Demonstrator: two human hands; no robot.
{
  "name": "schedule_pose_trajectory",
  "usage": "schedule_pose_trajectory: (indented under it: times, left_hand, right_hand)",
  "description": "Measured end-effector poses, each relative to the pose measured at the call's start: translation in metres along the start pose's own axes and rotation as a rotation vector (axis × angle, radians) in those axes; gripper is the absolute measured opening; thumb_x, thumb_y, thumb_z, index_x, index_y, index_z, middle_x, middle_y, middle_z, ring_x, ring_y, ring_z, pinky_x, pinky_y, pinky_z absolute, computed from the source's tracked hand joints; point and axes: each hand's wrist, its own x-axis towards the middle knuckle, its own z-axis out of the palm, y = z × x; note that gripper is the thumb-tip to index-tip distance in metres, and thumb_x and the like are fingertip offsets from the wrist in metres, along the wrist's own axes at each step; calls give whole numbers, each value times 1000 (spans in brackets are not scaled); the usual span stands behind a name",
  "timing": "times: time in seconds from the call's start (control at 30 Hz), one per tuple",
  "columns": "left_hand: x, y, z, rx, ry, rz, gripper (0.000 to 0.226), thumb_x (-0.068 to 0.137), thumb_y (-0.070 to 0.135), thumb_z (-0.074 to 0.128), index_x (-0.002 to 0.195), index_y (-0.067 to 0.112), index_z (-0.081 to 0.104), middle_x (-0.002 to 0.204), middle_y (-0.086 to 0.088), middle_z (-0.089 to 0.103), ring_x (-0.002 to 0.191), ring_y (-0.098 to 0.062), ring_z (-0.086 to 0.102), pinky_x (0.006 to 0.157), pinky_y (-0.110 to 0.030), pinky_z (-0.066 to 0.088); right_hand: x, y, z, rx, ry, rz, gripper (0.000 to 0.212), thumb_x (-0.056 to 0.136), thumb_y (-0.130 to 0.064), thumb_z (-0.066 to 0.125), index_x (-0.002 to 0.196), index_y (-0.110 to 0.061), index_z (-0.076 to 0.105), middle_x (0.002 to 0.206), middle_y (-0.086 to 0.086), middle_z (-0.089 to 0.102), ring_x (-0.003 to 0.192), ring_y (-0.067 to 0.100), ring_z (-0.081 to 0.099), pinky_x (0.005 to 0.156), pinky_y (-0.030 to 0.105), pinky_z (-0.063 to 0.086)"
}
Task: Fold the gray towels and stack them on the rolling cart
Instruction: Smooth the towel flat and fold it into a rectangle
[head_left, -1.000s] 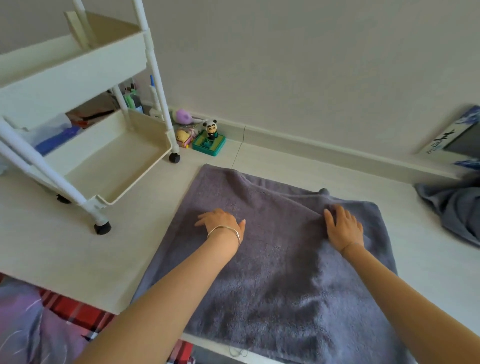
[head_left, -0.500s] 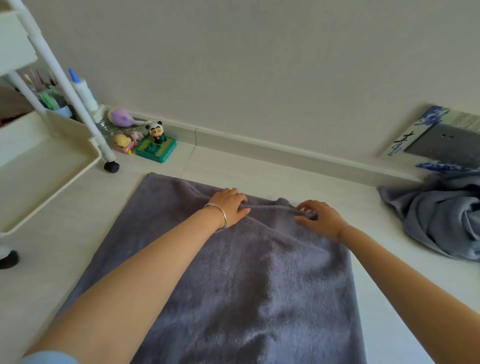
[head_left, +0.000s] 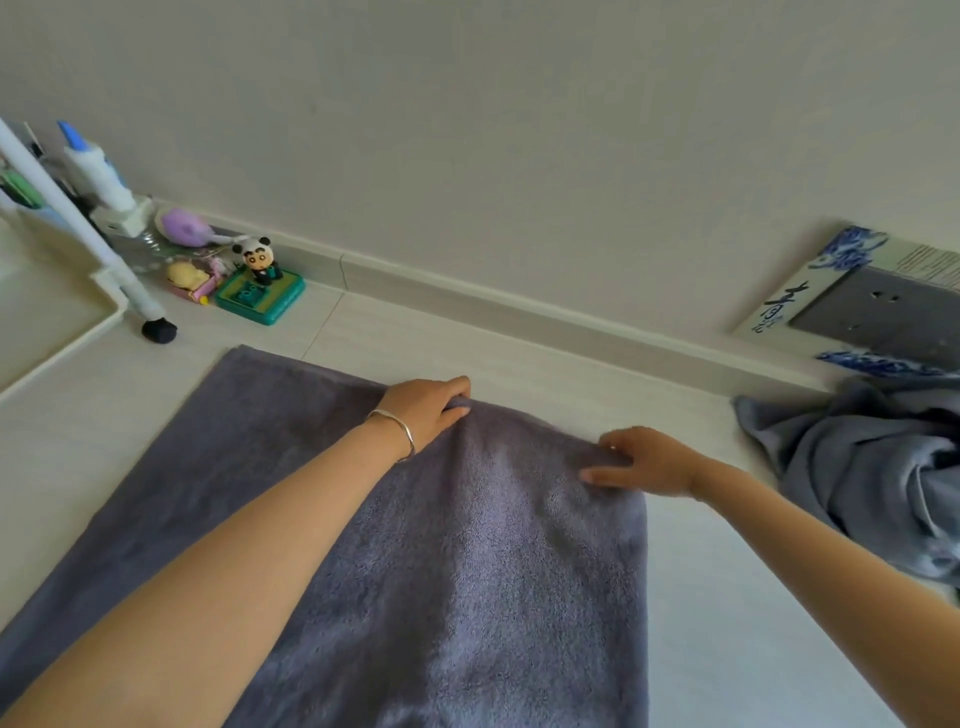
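Note:
A dark gray towel (head_left: 457, 571) lies spread on the pale floor, its far edge doubled into a raised fold. My left hand (head_left: 428, 405), with a silver bracelet on the wrist, grips that far edge near the middle. My right hand (head_left: 641, 460) pinches the same edge at the far right corner. A second gray towel (head_left: 872, 467) lies crumpled at the right. Only a corner of the white rolling cart (head_left: 57, 322) shows at the left edge, with its post and black wheel.
Small toys, among them a panda figure on a green base (head_left: 258, 283) and a purple toy (head_left: 182, 226), sit by the baseboard behind the cart. A blue-and-white box (head_left: 862, 291) leans against the wall at the far right. Bare floor lies right of the spread towel.
The view swung right, so the cart slid almost out of frame. Both hands went from pressing flat on the towel to gripping its far edge, which now bunches under them.

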Motion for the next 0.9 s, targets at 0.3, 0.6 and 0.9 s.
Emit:
schedule_pose_trajectory:
  times: [0.3,0.6,0.9]
  left_hand:
    - [-2,6,-2,109,-20,-69,21,99,35,39,101,17,50,94,-5,63,87,-25,57,63,-30,36]
    - [2,8,5,136,3,-104,20,98,35,41,100,18,51,99,-4,64,91,-24,57,64,-29,37]
    - [-7,15,29,184,437,-90,33,86,28,54,115,12,55,121,-9,58,117,-31,52,104,-53,32]
  right_hand:
    - [-15,19,-32,130,-61,102,59,69,-69,63,53,-18,37,46,-7,39,51,13,38,56,28,29]
    - [-6,40,-14,-164,147,17,64,68,-77,50,52,-18,30,47,-7,30,56,18,36,59,29,25]
    - [-1,21,25,23,427,31,61,80,-33,69,135,-25,44,141,3,39,131,27,34,109,39,24]
